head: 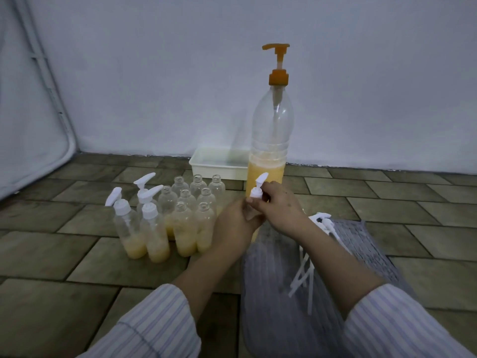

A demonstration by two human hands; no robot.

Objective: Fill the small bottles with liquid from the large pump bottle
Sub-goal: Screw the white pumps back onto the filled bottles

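The large clear pump bottle (271, 140) with an orange pump stands on the floor, about a third full of yellow liquid. In front of it my left hand (233, 226) grips a small bottle, mostly hidden by my fingers. My right hand (277, 206) pinches a white pump cap (258, 188) sitting on that bottle's neck. To the left stand several small clear bottles (191, 210): three capped ones (144, 223) and two uncapped ones in front hold yellow liquid, those behind look empty.
A white plastic tub (219, 164) sits against the wall behind the small bottles. Several loose white pump caps with long tubes (317, 244) lie on my grey-clad lap. The floor is brown tile; a pale wall rises close behind.
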